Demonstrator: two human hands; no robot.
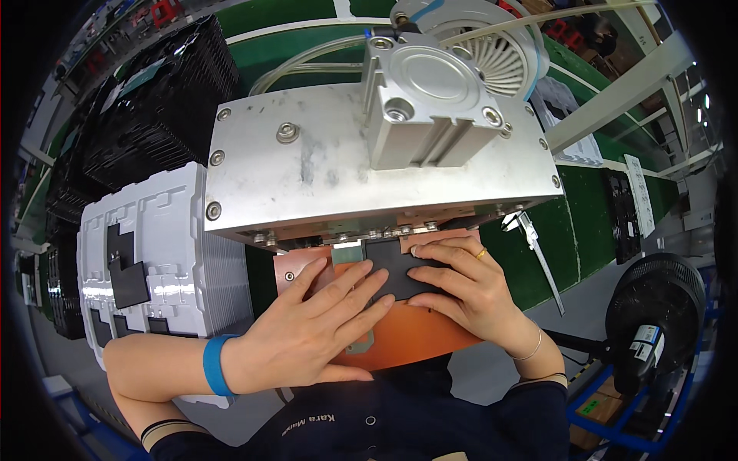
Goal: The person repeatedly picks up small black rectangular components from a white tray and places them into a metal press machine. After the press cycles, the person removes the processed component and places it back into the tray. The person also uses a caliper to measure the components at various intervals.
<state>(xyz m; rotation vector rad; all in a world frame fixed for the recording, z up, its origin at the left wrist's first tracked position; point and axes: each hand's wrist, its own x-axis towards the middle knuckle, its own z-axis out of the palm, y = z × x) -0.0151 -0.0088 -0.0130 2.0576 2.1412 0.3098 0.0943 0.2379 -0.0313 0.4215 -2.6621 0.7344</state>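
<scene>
A thin dark grey plate [386,265] lies under the front edge of a metal press-like machine [330,154], on an orange base [415,338]. My left hand [307,330], with a blue band at the wrist, is spread, fingers stretched out and fingertips on the plate's left part. Bent fingers of my right hand [477,288] grip the plate's right side, the thumb along its near edge. A copper-coloured block [296,269] sits left of the plate, partly under my left fingers. The plate's right end is hidden by my right hand.
White stacked trays [177,246] at left carry a dark cut-out part [129,265]. Behind them rise black stacked trays [161,107]. A silver cylinder block [430,100] tops the machine. At right are a caliper [538,257] on the green bench and a black fan [653,307].
</scene>
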